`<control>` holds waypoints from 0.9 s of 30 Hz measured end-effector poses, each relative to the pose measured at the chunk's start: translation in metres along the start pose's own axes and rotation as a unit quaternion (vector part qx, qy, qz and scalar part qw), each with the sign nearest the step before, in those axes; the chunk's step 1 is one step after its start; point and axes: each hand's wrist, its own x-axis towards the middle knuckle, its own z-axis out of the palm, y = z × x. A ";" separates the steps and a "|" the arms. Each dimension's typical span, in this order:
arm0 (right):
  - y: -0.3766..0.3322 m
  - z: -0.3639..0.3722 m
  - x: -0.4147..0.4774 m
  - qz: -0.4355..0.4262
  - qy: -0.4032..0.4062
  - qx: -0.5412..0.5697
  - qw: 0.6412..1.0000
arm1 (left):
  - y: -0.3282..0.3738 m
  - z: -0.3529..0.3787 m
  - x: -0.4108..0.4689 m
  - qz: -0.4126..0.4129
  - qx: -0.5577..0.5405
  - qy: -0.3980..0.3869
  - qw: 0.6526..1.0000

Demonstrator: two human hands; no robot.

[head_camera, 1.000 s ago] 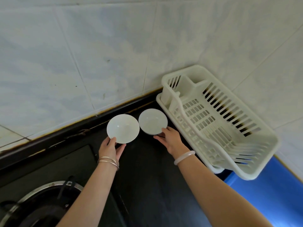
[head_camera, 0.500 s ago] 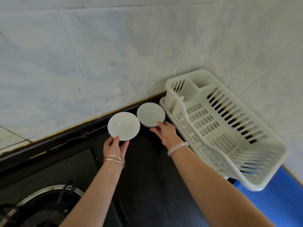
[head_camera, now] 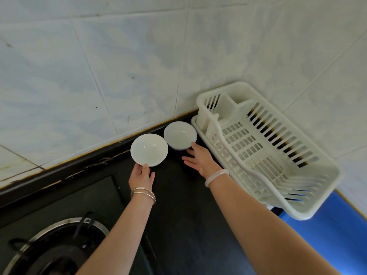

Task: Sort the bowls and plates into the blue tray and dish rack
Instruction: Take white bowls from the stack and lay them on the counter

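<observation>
Fingers of my left hand pinch the near rim of the left bowl: thumb on top, the rest hidden beneath. The bowl tips its mouth toward me. Cannot tell whether its foot is clear of the tabletop.

Right hand: fingers straight, tips against the near side of the right bowl, thumb spread wide and off it. No grip closed there that I can see.

Position: both bowls white, rims just about touching, at the back of the dark tabletop by the tiled wall. The right bowl sits just beside the left end of the white dish rack. The blue tray shows past the rack's near end, partly under it, well apart from the bowls. Stove burner at lower left, not involved.

Step, as I judge it: pick-up of the two bowls, one per hand. Neither is in rack or tray, so the sort of these two is not yet done. No plates in sight.

Next move calls for: closing the right fingers round the rim before lifting, then carrying rightward over the rack's side wall. Glazed rims look slick; a thumb-and-finger pinch wants a level carry.
</observation>
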 end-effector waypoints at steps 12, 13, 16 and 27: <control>0.036 -0.106 -0.139 -0.156 0.049 -0.280 0.946 | -0.062 -0.014 -0.132 0.101 0.320 -0.178 0.925; 0.043 -0.122 -0.155 -0.162 0.060 -0.305 0.937 | -0.071 -0.014 -0.148 0.117 0.361 -0.206 0.902; 0.072 -0.174 -0.204 -0.176 0.122 -0.371 0.904 | -0.099 -0.014 -0.198 0.152 0.463 -0.290 0.824; 0.213 -0.290 -0.328 -0.058 0.296 -0.481 0.823 | -0.186 -0.044 -0.306 0.206 0.660 -0.391 0.607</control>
